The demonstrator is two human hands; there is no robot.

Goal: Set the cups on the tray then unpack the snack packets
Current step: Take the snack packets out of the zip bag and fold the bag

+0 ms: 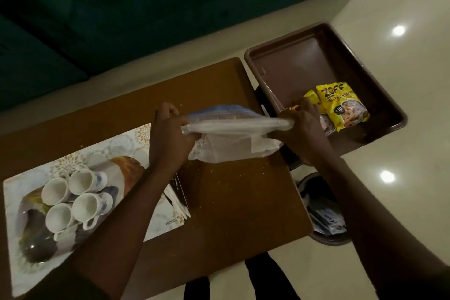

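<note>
While both hands, left (168, 126) and right (299, 124), gripped a stretched clear bag (233, 139) over the table's (231, 202) far right edge, four cups (78, 197) stood on the tray (24, 190) at left; packets (341, 107) lay in the tub's (304, 61) near corner.

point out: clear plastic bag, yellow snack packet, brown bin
clear plastic bag (233, 146), head view, on its crumpled body below the stretched mouth
yellow snack packet (342, 107), head view, on its printed front
brown bin (302, 66), head view, on its bare floor

My arms were bare from wrist to past the elbow. My left hand (168, 134) and right hand (300, 129) wore no rings, watch or gloves.
</note>
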